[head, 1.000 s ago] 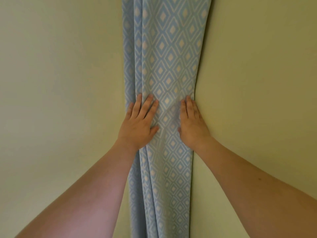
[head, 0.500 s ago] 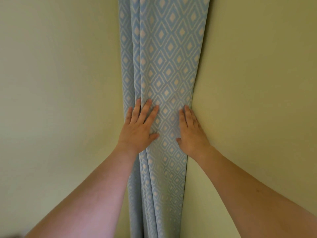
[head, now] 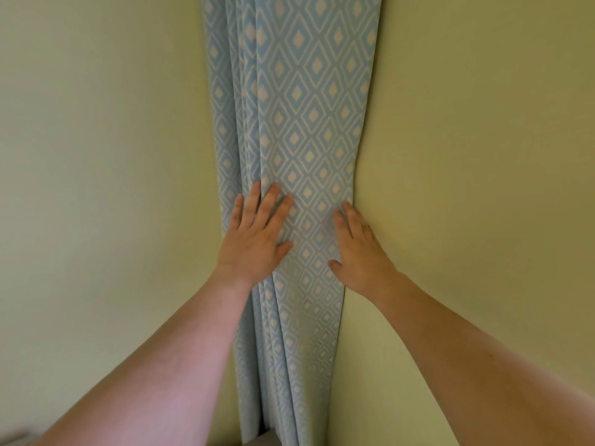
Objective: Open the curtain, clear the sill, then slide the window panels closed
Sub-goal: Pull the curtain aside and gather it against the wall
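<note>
Both hands lie flat with fingers spread, left hand (head: 254,238) and right hand (head: 359,249), pinching nothing on the gathered blue diamond-patterned curtain (head: 299,123) hanging in a wall corner; bunching the folds evenly should help, though no window seems visible here.

Blue curtain (head: 299,130) with white diamond pattern hanging gathered in folds against a pale green wall (head: 96,156), left hand (head: 256,235) pressing flat on its left folds, fingers spread, right hand (head: 359,249) lying flat along its right edge, both forearms reaching in from below
</note>
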Motion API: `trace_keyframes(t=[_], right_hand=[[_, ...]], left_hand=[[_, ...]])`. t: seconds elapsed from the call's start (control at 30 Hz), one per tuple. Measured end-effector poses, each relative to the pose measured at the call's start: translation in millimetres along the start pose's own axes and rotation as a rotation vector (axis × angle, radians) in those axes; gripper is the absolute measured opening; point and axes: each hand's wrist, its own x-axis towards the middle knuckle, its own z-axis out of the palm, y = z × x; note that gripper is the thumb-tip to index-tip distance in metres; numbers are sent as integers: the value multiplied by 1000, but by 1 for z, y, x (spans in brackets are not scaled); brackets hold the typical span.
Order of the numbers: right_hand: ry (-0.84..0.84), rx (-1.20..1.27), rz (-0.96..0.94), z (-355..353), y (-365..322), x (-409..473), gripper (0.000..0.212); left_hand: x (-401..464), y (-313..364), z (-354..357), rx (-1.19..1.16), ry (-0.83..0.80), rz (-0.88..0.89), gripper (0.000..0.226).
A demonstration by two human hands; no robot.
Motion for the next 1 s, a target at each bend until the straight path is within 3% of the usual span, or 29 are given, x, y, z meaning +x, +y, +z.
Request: trace_keyframes(t=[0.57, 1.0], right_hand=[[12, 15, 75, -15, 0, -50, 86], [-45, 17, 72, -26, 13, -87, 77]], left_hand=[[-18, 22, -4, 5, 66, -7, 78], [-21, 59, 7, 28, 96, -220, 75]])
